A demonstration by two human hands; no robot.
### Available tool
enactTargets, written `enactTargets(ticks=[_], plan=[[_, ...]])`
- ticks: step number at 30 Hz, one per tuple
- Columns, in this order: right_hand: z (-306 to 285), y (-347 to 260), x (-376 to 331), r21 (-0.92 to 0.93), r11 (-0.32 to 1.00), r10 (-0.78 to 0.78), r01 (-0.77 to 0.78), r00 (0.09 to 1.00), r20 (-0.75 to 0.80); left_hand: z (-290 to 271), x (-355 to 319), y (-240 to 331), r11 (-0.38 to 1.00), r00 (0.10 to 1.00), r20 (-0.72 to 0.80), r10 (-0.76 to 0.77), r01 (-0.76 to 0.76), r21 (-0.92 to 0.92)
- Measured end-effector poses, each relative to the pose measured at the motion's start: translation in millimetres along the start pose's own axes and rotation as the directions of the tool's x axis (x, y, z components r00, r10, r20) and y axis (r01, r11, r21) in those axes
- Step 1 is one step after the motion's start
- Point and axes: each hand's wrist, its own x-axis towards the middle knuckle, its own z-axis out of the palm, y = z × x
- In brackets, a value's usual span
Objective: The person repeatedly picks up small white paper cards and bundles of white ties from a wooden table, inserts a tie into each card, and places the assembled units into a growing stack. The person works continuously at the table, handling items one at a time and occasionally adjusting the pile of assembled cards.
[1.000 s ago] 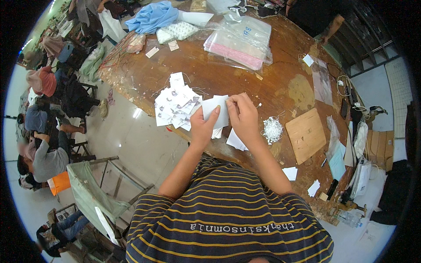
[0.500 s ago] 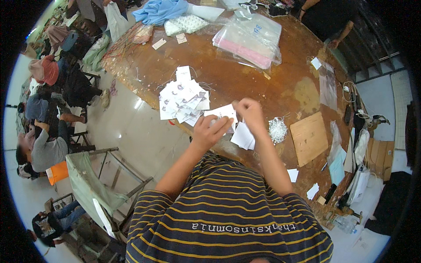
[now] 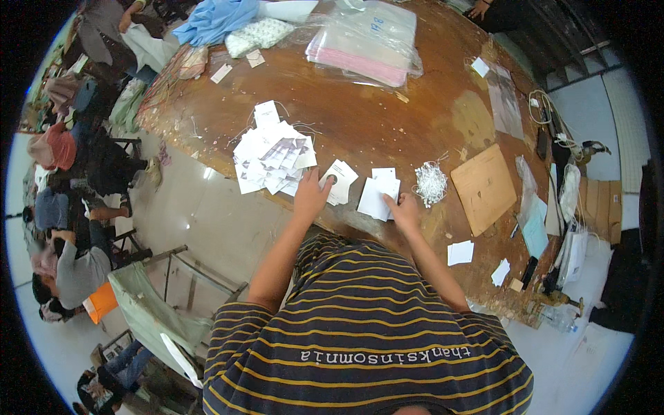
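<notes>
My left hand (image 3: 310, 198) is open, with thumb and fingers spread. Its fingertips are at the near edge of a large heap of white hang tags (image 3: 267, 158), several with strings. The thumb touches a small fanned stack of white tags (image 3: 342, 179) to the right. My right hand (image 3: 405, 210) is at the right edge of another stack of white tags (image 3: 377, 196), its thumb on the top and its fingers curled beside it. How many tags it grips is not visible. Just right of it lies a tangled bundle of white tag strings (image 3: 431, 184).
A brown cardboard piece (image 3: 483, 190) lies right of the strings. Clear plastic bags (image 3: 370, 41), a blue cloth (image 3: 216, 22) and loose tags (image 3: 221, 73) lie across the far table. White cards (image 3: 460, 253) are near right. Other people sit at the left.
My hands have moved apart from the tag they were handling together. The left went left to the heap, and the right came down onto the white stack. The view has shifted slightly.
</notes>
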Motion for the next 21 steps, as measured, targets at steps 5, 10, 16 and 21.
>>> enactTargets(ticks=[5, 10, 16, 21], plan=[[25, -10, 7, 0.062, 0.99, 0.133, -0.127, 0.985, -0.106, 27, 6, 0, 0.992, 0.977, 0.187, -0.1, 0.083, 0.099], [39, -29, 4, -0.023, 0.997, 0.055, -0.072, 0.905, -0.423, 32, 18, 0, 0.984, 0.952, 0.258, -0.162, 0.138, 0.111], [53, -21, 20, 0.183, 0.981, 0.115, -0.063, 0.951, -0.287, 39, 25, -7, 0.977, 0.931, 0.314, -0.184, 0.139, 0.159], [54, -21, 17, 0.306, 0.951, 0.074, -0.033, 0.989, -0.125, 42, 21, 1, 0.978, 0.934, 0.294, -0.203, 0.176, 0.116]])
